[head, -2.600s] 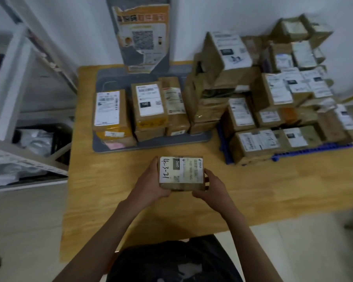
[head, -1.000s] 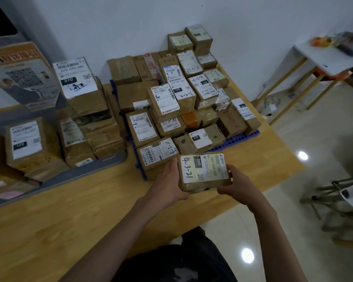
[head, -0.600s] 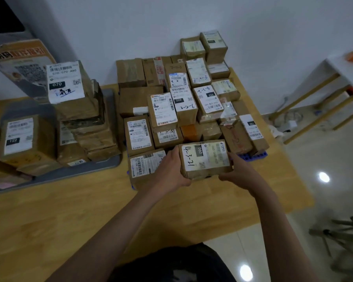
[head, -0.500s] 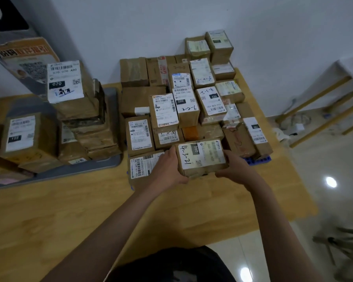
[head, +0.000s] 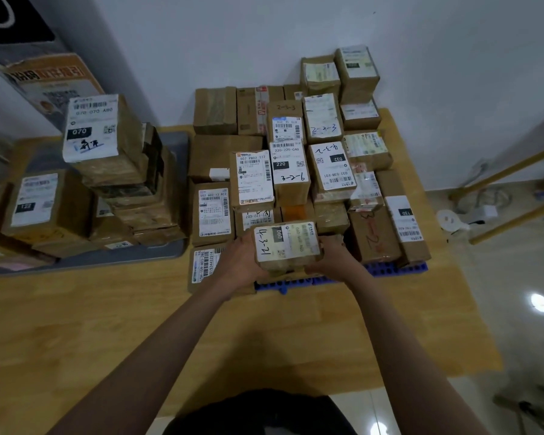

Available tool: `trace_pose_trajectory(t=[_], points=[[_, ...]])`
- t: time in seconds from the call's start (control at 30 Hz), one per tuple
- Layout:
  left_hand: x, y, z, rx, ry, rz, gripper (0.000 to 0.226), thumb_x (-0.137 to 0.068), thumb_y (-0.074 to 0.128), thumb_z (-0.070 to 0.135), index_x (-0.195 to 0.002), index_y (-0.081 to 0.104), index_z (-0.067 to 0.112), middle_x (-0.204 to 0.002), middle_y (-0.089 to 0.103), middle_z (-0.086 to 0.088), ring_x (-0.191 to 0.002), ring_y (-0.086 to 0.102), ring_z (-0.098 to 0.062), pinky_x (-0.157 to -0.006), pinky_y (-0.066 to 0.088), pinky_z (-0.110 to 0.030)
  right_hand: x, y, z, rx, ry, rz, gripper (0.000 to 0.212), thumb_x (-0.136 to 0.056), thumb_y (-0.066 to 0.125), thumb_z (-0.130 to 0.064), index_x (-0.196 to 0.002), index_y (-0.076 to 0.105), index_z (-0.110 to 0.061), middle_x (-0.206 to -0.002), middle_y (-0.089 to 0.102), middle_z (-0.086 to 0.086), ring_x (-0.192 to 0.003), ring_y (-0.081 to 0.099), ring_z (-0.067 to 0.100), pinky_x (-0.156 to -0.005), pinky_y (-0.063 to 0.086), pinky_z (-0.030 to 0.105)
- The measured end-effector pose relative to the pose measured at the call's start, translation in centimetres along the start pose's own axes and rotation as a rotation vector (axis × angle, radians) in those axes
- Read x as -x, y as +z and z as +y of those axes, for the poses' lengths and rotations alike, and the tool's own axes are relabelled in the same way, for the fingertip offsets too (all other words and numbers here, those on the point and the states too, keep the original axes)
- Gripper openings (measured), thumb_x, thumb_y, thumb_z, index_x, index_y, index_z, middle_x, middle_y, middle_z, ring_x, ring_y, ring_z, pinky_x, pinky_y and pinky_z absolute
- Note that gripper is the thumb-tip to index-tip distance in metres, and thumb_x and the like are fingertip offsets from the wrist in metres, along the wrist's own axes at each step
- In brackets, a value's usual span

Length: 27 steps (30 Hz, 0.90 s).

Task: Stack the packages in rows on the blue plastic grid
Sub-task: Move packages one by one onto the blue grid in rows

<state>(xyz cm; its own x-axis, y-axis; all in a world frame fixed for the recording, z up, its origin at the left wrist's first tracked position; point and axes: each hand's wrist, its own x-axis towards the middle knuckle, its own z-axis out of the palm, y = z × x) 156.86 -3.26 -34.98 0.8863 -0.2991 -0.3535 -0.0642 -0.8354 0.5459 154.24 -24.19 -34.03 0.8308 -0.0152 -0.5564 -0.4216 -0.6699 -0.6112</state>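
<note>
Table: a pale wooden tabletop (head: 113,324) runs under everything; the person stands at its near edge, both bare arms reaching forward.
Unsorted pile: on the left a grey flat tray (head: 176,252) carries a leaning tower of brown taped cardboard parcels (head: 117,171) that appear not yet sorted.
Grid: the blue plastic grid (head: 387,269) shows only as a strip along the near edge of the right-hand pile; the rest is hidden under boxes.
Stacked rows: brown cardboard packages with white shipping labels (head: 291,171) already stand in rows from the wall forward, several layers high at the back.
Held package: a small brown cardboard box with a white handwritten label (head: 286,244) sits at the front centre of the grid; whether its underside already touches anything below cannot be told.
Long axis: it runs left to right, parallel to the grid's near edge, with the label facing up.
Left hand: the left hand (head: 241,262) wraps the box's left end, fingers curled round it.
Right hand: the right hand (head: 332,257) clasps the right end the same way; both sit equally close.
Direction of move: the gap to fill seems to lie directly beneath and slightly beyond the grip, between a barcode-labelled brown carton (head: 206,266) on the left and a brown carton with red scrawl (head: 372,235) on the right.
Judgement: a straight lowering, ends kept level, should seat it in the front row.
</note>
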Motion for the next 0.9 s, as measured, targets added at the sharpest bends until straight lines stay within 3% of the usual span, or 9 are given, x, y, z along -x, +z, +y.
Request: trace_pose_trajectory(t=[0.13, 0.23, 0.33, 0.47, 0.67, 0.8, 0.9], points=[[-0.1, 0.5, -0.1, -0.070, -0.085, 0.012, 0.109, -0.054, 0.086, 0.029, -0.145, 0.028, 0.020, -0.130, 0.044, -0.007, -0.120, 0.040, -0.026, -0.094, 0.042, -0.039, 0.0, 0.2, 0.1, 0.021, -0.048, 0.001, 0.054, -0.075, 0.075, 0.002, -0.123, 0.055, -0.014, -0.121, 0.063, 0.010, -0.113, 0.059, 0.026, -0.093, 0.053, 0.044], [0.0, 0.7, 0.0, -0.110, -0.118, 0.005, 0.110, -0.055, 0.086, 0.032, -0.146, 0.025, 0.018, -0.130, 0.039, -0.009, -0.123, 0.035, -0.027, -0.096, 0.039, -0.038, 0.2, 0.3, 0.2, 0.035, -0.050, 0.010, 0.052, -0.074, 0.074, 0.000, -0.121, 0.056, -0.014, -0.119, 0.064, 0.009, -0.110, 0.061, 0.026, -0.092, 0.054, 0.046], [0.1, 0.5, 0.1, -0.132, -0.115, -0.001, 0.107, -0.056, 0.085, 0.032, -0.145, 0.027, 0.015, -0.132, 0.040, -0.010, -0.124, 0.035, -0.027, -0.096, 0.039, -0.038, 0.4, 0.2, 0.1, 0.047, -0.044, 0.009, 0.052, -0.075, 0.074, -0.001, -0.122, 0.057, -0.014, -0.117, 0.065, 0.008, -0.107, 0.062, 0.023, -0.085, 0.055, 0.036], [0.7, -0.4, 0.1, -0.171, -0.115, -0.028, 0.112, -0.059, 0.086, 0.040, -0.148, 0.024, 0.013, -0.142, 0.035, -0.010, -0.132, 0.033, -0.027, -0.101, 0.038, -0.039, 0.9, -0.6, -0.5, 0.083, 0.006, 0.000, 0.062, -0.078, 0.077, -0.009, -0.132, 0.045, -0.011, -0.120, 0.062, 0.009, -0.107, 0.061, 0.026, -0.085, 0.055, 0.037], [2.5, -3.0, -1.0, -0.187, -0.119, -0.029, 0.096, -0.065, 0.083, 0.040, -0.146, 0.034, 0.020, -0.134, 0.040, -0.005, -0.125, 0.043, -0.025, -0.096, 0.046, -0.037, 1.5, -1.8, -3.1, 0.233, -0.045, 0.054, 0.044, -0.077, 0.076, -0.018, -0.116, 0.057, -0.015, -0.116, 0.064, 0.007, -0.101, 0.064, 0.023, -0.086, 0.057, 0.044], [4.2, -5.3, -2.9, -0.185, -0.148, 0.022, 0.086, -0.068, 0.084, 0.038, -0.140, 0.042, 0.017, -0.136, 0.042, -0.005, -0.122, 0.045, -0.024, -0.092, 0.047, -0.036, 2.0, -1.3, -6.7, 0.213, -0.133, 0.037, 0.074, -0.081, 0.076, -0.027, -0.146, 0.040, -0.020, -0.146, 0.047, 0.006, -0.129, 0.048, 0.026, -0.099, 0.047, 0.040], [5.6, -7.2, -5.1, -0.160, -0.175, 0.056, 0.079, -0.066, 0.084, 0.036, -0.135, 0.049, 0.023, -0.131, 0.048, -0.004, -0.116, 0.049, -0.022, -0.079, 0.042, -0.030, 2.3, -0.1, -10.2, 0.150, -0.229, -0.016, 0.073, -0.081, 0.077, -0.026, -0.145, 0.042, -0.024, -0.146, 0.046, 0.003, -0.130, 0.047, 0.021, -0.089, 0.046, 0.031]])
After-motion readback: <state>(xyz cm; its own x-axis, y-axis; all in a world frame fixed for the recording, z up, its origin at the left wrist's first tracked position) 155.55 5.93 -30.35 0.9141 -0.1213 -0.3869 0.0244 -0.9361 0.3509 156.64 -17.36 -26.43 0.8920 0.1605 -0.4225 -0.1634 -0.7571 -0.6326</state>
